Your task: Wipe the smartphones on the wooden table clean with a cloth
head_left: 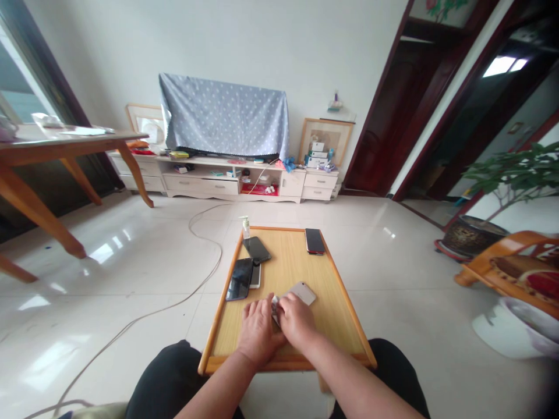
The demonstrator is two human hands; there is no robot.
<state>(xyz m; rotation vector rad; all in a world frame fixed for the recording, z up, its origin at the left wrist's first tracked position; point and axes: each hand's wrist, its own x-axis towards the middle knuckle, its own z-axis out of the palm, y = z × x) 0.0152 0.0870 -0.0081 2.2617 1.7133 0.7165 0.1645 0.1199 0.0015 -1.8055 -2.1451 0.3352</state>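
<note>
Both hands, left hand (pixel 257 326) and right hand (pixel 296 319), are pinching a small white cloth (pixel 275 307) (partly hidden) beside the white phone (pixel 302 293), mid-wipe.

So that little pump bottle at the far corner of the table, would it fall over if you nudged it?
Probably. The pump bottle stands upright, tall and narrow, right by the edge of the wooden table, so a push near the top would likely tip it. It looks small and clear, so likely light plastic.

tray (pixel 340 314): smooth pale wood | phones (pixel 240 279): glossy glass | floor (pixel 131 273): shiny, likely tile
</note>
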